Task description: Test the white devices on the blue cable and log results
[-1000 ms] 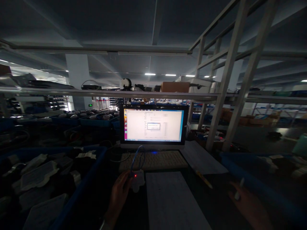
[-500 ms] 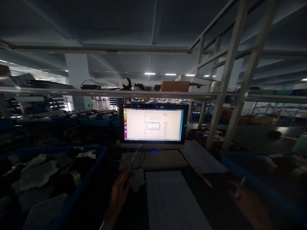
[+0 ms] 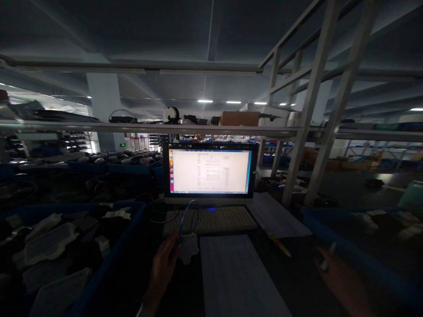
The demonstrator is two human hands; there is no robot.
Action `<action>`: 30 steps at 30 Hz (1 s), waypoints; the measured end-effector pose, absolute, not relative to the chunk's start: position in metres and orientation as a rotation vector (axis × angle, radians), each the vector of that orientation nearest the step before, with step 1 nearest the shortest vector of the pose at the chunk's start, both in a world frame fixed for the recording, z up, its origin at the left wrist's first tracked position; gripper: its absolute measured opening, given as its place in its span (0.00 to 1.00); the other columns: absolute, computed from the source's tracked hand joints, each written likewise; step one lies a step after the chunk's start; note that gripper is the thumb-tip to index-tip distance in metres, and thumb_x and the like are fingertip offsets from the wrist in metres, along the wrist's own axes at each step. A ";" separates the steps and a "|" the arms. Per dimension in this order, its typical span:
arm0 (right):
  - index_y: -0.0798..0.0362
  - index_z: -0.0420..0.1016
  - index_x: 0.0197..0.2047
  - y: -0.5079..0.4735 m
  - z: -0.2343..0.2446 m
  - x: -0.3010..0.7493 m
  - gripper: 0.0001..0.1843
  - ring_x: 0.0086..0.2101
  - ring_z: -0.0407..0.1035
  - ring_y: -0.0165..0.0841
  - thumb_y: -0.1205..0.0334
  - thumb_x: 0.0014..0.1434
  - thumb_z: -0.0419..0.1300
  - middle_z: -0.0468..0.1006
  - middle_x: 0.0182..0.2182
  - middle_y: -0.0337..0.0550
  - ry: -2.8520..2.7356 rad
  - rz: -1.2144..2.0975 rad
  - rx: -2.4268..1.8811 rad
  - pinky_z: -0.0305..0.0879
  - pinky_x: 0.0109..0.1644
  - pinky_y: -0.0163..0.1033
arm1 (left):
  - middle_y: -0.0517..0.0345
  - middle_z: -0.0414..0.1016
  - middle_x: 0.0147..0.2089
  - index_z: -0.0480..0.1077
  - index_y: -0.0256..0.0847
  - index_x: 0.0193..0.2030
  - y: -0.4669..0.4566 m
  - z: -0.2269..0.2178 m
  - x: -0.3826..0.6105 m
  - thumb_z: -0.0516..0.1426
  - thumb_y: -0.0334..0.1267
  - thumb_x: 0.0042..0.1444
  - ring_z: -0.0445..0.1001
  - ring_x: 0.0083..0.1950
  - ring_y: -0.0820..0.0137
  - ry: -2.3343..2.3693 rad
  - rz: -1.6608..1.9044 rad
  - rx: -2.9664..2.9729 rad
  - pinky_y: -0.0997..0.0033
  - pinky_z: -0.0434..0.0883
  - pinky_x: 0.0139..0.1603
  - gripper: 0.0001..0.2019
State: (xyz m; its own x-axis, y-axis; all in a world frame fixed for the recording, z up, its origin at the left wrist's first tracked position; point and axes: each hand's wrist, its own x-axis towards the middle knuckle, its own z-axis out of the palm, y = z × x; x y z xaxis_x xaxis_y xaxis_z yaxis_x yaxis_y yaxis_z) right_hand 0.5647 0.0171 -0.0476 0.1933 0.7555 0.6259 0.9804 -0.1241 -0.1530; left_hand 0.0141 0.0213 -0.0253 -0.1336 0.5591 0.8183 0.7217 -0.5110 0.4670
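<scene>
My left hand (image 3: 167,253) is closed at the end of a blue cable (image 3: 183,220), its fingers pinched where the cable meets a small pale case (image 3: 189,248). The cable arches up over the keyboard (image 3: 211,219). At the lower right, my right hand (image 3: 342,270) has its fingers curled round a slim whitish pen (image 3: 324,265), which sticks out past the index finger. Whatever lies under that palm is too dark to see. A printed paper sheet (image 3: 231,273) lies between the hands.
A lit monitor (image 3: 209,171) stands behind the keyboard. Blue bins stand at left (image 3: 132,229) and right (image 3: 310,215), the left one holding several pale cases. A yellow pen (image 3: 280,245) lies near another sheet (image 3: 277,215). A metal shelf (image 3: 145,128) crosses above.
The small dialog box on the monitor has disappeared. Both hands keep nearly the same places, and the view has shifted slightly.
</scene>
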 end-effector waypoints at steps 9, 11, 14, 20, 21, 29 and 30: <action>0.57 0.73 0.45 0.016 -0.045 0.564 0.26 0.35 0.74 0.46 0.51 0.56 0.43 0.78 0.38 0.57 -1.646 -0.521 -1.962 0.68 0.41 0.50 | 0.52 0.80 0.42 0.76 0.43 0.41 0.019 -0.022 0.015 0.50 0.57 0.58 0.79 0.43 0.64 -1.529 -1.763 -1.972 0.64 0.77 0.45 0.22; 0.56 0.73 0.44 0.016 -0.045 0.564 0.24 0.34 0.74 0.45 0.52 0.55 0.44 0.78 0.37 0.55 -1.644 -0.499 -1.954 0.68 0.40 0.50 | 0.52 0.81 0.42 0.76 0.43 0.41 0.019 -0.021 0.016 0.50 0.57 0.58 0.79 0.43 0.64 -1.534 -1.768 -1.963 0.64 0.77 0.44 0.23; 0.55 0.73 0.43 0.015 -0.044 0.563 0.23 0.34 0.73 0.46 0.51 0.54 0.45 0.78 0.37 0.54 -1.640 -0.503 -1.938 0.68 0.39 0.50 | 0.51 0.81 0.41 0.76 0.42 0.40 0.019 -0.020 0.016 0.49 0.57 0.58 0.79 0.42 0.64 -1.513 -1.772 -1.959 0.65 0.77 0.44 0.23; 0.57 0.73 0.44 0.014 -0.042 0.559 0.26 0.34 0.74 0.47 0.50 0.55 0.43 0.78 0.38 0.57 -1.627 -0.483 -1.960 0.69 0.38 0.51 | 0.50 0.80 0.41 0.76 0.42 0.41 0.018 -0.020 0.016 0.49 0.56 0.59 0.79 0.42 0.64 -1.497 -1.745 -1.966 0.65 0.78 0.43 0.22; 0.57 0.73 0.44 0.014 -0.042 0.559 0.25 0.35 0.74 0.47 0.51 0.55 0.43 0.78 0.38 0.57 -1.629 -0.482 -1.949 0.69 0.39 0.51 | 0.50 0.80 0.41 0.76 0.42 0.41 0.018 -0.020 0.016 0.49 0.56 0.59 0.79 0.42 0.64 -1.505 -1.744 -1.965 0.65 0.77 0.43 0.23; 0.56 0.73 0.44 0.015 -0.045 0.564 0.25 0.36 0.74 0.47 0.51 0.54 0.45 0.78 0.39 0.57 -1.647 -0.492 -1.940 0.69 0.41 0.51 | 0.51 0.80 0.42 0.76 0.42 0.42 0.020 -0.023 0.015 0.50 0.55 0.58 0.79 0.43 0.63 -1.499 -1.761 -1.977 0.64 0.77 0.44 0.21; 0.57 0.73 0.45 0.015 -0.045 0.564 0.25 0.36 0.74 0.47 0.51 0.54 0.45 0.78 0.39 0.57 -1.647 -0.490 -1.942 0.69 0.41 0.50 | 0.51 0.80 0.42 0.76 0.42 0.42 0.020 -0.024 0.015 0.51 0.55 0.58 0.79 0.43 0.63 -1.494 -1.756 -1.979 0.64 0.77 0.44 0.21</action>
State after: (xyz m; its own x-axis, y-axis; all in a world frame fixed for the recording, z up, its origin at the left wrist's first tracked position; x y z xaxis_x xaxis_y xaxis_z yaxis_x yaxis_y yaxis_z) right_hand 0.5641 0.0149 -0.0449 0.1862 0.7831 0.5933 0.9801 -0.1058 -0.1680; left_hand 0.0151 0.0196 -0.0235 -0.1481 0.5793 0.8016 0.6983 -0.5127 0.4995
